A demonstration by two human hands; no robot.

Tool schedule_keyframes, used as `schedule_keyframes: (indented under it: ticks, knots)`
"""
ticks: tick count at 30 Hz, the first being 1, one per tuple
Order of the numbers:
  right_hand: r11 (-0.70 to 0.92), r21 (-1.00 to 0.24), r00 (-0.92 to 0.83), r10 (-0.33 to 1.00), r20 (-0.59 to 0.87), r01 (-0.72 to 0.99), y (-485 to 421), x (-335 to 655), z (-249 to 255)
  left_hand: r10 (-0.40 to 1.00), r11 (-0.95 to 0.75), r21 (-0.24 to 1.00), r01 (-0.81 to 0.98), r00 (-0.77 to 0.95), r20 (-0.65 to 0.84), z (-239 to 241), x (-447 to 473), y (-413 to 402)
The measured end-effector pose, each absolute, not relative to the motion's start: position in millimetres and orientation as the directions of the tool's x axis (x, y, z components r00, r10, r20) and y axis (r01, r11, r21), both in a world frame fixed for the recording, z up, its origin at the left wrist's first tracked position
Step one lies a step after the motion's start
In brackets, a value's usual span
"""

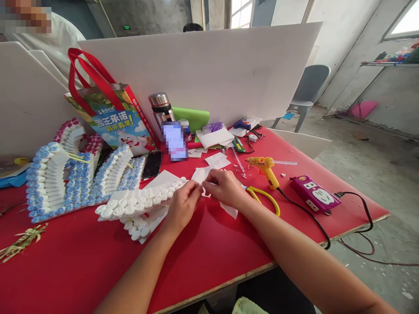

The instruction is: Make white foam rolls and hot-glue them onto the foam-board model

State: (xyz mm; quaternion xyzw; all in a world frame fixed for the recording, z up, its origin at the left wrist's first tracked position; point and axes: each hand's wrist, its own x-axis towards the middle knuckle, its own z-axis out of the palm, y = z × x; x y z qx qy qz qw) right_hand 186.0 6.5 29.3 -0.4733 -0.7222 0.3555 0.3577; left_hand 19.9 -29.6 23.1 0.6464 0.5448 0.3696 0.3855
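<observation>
My left hand (183, 205) and my right hand (224, 187) meet over the red table (212, 248), both pinched on a small piece of white paper (205, 191) between them. A torn white scrap (229, 210) lies under my right wrist. Just left of my left hand lies a row of white rolled paper tubes (137, 203) glued to a white strip. Yellow-handled scissors (263, 196) lie right beside my right hand.
A yellow glue gun (266, 168) stands behind the scissors, corded to a purple power strip (314, 194). A blue-and-white paper tube model (65, 179), red shopping bag (111, 117), steel flask (161, 109), black phone (152, 164) and paper scraps (216, 160) sit behind. White boards wall the table.
</observation>
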Motion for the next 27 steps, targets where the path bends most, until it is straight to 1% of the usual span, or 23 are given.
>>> schedule_keyframes:
  ticks: [2,3,5,7,11,13,14,16,17,18,21,23,25,27]
  knots:
    - [0.268,-0.865,-0.291,0.945,0.151,0.424,5.7,185.1,29.1,0.967,-0.253,0.737,0.627,0.132,0.219,21.2,20.9,-31.3]
    - [0.260,-0.875,-0.302,0.943,0.140,0.407,5.4,185.2,28.7,0.949,-0.301,0.650,0.698,0.150,0.278,20.0,20.9,-31.8]
    - [0.243,-0.902,-0.337,0.934,0.119,0.357,5.3,186.0,27.2,0.913,-0.371,0.484,0.793,0.215,0.347,17.4,20.7,-32.2]
    - [0.203,-0.930,-0.361,0.929,0.083,0.307,5.9,186.2,24.5,0.889,-0.401,0.326,0.856,0.278,0.363,15.2,20.6,-32.2]
    - [0.083,-0.973,-0.330,0.944,0.007,0.216,8.2,182.9,17.6,0.876,-0.379,0.040,0.924,0.345,0.338,13.5,22.5,-32.8]
    - [0.069,-0.977,-0.291,0.957,0.007,0.204,9.5,180.6,14.9,0.877,-0.366,-0.043,0.930,0.359,0.320,13.5,23.5,-33.5]
    - [0.068,-0.976,-0.270,0.963,0.009,0.207,10.1,179.7,14.0,0.878,-0.362,-0.061,0.930,0.362,0.314,13.6,23.9,-33.8]
    - [0.056,-0.977,-0.231,0.973,0.008,0.204,11.2,178.7,12.5,0.876,-0.367,-0.032,0.930,0.357,0.324,13.3,24.6,-33.9]
    - [0.044,-0.980,-0.220,0.975,0.001,0.192,11.8,178.5,11.9,0.873,-0.377,0.023,0.926,0.347,0.341,13.1,24.9,-33.5]
    - [0.031,-0.984,-0.216,0.976,-0.008,0.177,12.4,178.6,11.4,0.870,-0.391,0.107,0.914,0.330,0.366,12.9,25.3,-32.8]
    - [0.034,-0.986,-0.218,0.976,-0.003,0.164,14.4,179.7,11.0,0.881,-0.413,0.447,0.793,0.224,0.417,12.8,26.0,-29.3]
    - [0.078,-0.977,-0.219,0.975,0.033,0.199,15.4,180.9,11.7,0.900,-0.399,0.612,0.683,0.164,0.404,12.9,25.1,-26.5]
    - [0.111,-0.973,-0.242,0.968,0.061,0.201,15.7,182.6,13.3,0.913,-0.387,0.696,0.606,0.143,0.383,12.5,22.6,-24.2]
    - [0.104,-0.983,-0.313,0.948,0.052,0.154,15.3,184.5,14.8,0.920,-0.380,0.744,0.549,0.140,0.367,11.4,18.9,-22.7]
